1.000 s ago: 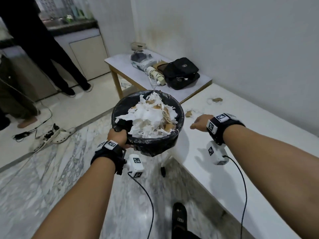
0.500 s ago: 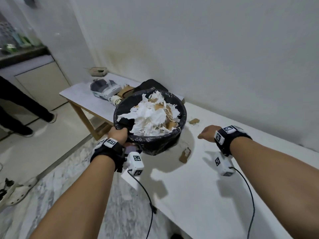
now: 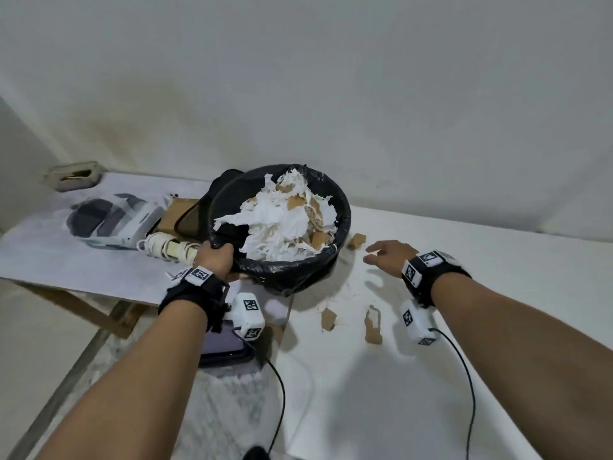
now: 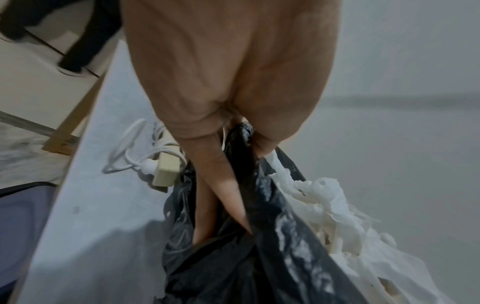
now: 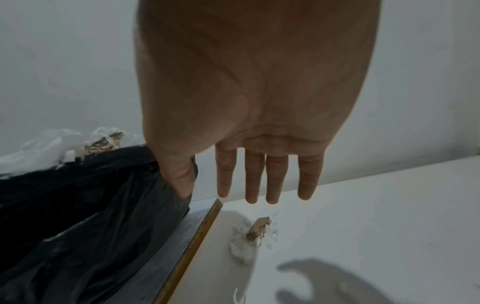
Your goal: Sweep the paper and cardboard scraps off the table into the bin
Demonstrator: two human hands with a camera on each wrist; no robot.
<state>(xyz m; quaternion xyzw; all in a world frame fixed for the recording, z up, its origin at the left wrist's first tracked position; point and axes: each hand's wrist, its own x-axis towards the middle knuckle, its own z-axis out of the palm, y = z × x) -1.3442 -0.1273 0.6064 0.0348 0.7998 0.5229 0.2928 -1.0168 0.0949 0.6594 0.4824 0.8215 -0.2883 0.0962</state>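
Black-lined bin (image 3: 298, 270), gripped by left hand (image 3: 214, 260), now at frame centre; right hand (image 3: 389, 257) fingers (image 5: 253, 179) have spread over scraps (image 3: 356, 241).

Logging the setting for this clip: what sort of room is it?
Probably a plain utility or work room, not a set-up lab: bare white wall, white table strewn with cardboard scraps, and a side table holding a power strip.
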